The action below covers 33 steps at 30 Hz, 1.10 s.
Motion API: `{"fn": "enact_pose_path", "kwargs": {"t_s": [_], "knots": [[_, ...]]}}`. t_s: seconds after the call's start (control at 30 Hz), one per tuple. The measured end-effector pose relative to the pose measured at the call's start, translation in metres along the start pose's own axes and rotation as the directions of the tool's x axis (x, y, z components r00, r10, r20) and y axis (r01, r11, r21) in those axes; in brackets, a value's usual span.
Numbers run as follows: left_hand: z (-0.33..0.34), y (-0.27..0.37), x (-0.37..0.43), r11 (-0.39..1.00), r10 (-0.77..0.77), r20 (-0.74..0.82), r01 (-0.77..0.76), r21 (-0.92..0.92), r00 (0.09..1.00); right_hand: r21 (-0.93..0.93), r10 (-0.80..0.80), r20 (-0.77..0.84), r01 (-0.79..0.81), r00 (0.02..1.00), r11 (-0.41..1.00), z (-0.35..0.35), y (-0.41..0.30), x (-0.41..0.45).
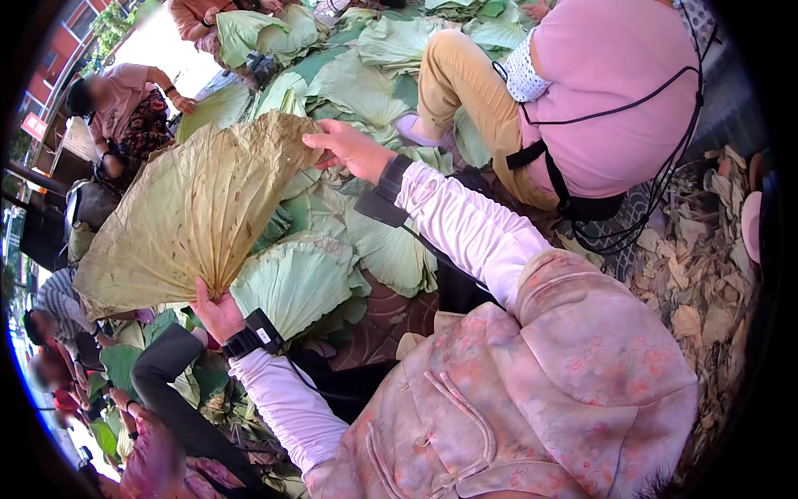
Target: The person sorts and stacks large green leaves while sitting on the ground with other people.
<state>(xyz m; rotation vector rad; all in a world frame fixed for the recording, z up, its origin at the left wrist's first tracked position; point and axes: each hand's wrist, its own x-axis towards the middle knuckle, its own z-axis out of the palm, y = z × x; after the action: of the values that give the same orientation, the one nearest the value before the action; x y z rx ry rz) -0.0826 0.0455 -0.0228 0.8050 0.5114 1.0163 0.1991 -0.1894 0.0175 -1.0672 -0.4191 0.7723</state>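
A large dried lotus leaf (187, 212), yellow-brown and folded like a fan, is held up between my hands. My left hand (218, 312) grips the narrow gathered end where its ribs meet, thumb on top. At the leaf's far upper corner, the fingers and thumb of my right hand (349, 146) pinch its crinkled edge. Pale green folded lotus leaves (293, 280) lie below and beside the raised leaf, in a wide overlapping layer. Black bands with small devices and cables are around both my wrists.
A person in pink (611, 93) sits close on the right, cables hanging over their back. Other people (124, 100) sit along the left and top among leaves. Dry brown leaf scraps (698, 293) are heaped at the right. Reddish paving (386, 318) shows near my legs.
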Motion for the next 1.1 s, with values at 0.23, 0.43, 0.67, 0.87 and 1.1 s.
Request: {"fn": "enact_pose_path", "kwargs": {"t_s": [0.23, 0.43, 0.67, 0.87, 1.1], "knots": [[-0.002, 0.005, -0.002, 0.997, 0.051, -0.048, -0.049, 0.052, 0.998, 0.037, 0.030, -0.039, -0.029, 0.999, 0.999, -0.003, 0.011, 0.005], [-0.006, 0.004, 0.002, 0.995, 0.082, -0.088, -0.077, 0.057, 0.993, -0.043, 0.023, -0.021, -0.024, 1.000, 0.999, -0.006, 0.012, 0.004], [-0.002, 0.014, 0.000, 0.987, 0.154, -0.146, -0.145, 0.076, 0.977, -0.042, 0.021, 0.103, -0.017, 0.994, 0.999, -0.007, 0.015, 0.004], [0.011, 0.020, -0.010, 0.976, 0.157, -0.130, -0.134, 0.170, 0.979, -0.281, -0.027, 0.127, 0.062, 0.992, 0.958, -0.009, 0.018, 0.003], [0.009, 0.017, -0.008, 0.973, 0.112, -0.103, -0.087, 0.216, 0.988, -0.062, 0.059, 0.243, -0.045, 0.968, 0.997, -0.009, 0.005, 0.003]]}}
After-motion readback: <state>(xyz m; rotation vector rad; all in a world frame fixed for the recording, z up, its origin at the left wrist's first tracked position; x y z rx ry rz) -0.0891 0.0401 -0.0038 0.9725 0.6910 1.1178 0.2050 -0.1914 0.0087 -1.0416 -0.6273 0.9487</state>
